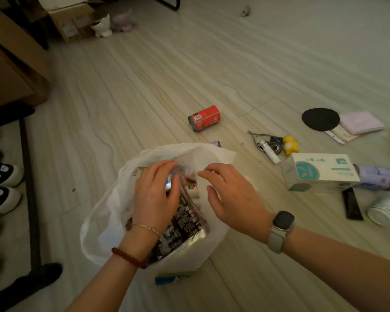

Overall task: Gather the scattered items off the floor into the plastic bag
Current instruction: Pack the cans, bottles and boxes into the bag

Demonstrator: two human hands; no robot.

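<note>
Plastic bag (113, 212) is being held open on the floor (144, 91) at the lower centre, directly under both hands. A dark printed foil packet (185, 224) is being pushed into its mouth; the packet's long axis is running from 6 o'clock to 12 o'clock, half sunk in the bag.

Left hand (154, 197) is being laid over the packet's upper end, fingers curled round it in a closed grip. Right hand (232, 199) is being held over the bag's far rim at 1 o'clock, fingers loosely curved; whether the film is being pinched cannot be told.

Items not yet gathered are lying mostly from 2 to 3 o'clock of the bag, nearer the right hand: a white and teal box (318, 172) nearest, a small white tube (269, 153) and a yellow toy (290, 145) beyond it, a black flat tube (351, 206) and a white jar (385, 209) farther right. A red can (205, 118) is lying on its side at 12 o'clock, long axis roughly 8 to 2 o'clock, within either hand's reach, by judgement.

Floor is being seen as pale striped tile under dim light. Shoes (2, 188) are being kept along 9 o'clock, cardboard boxes (72, 21) at 11 o'clock.
</note>
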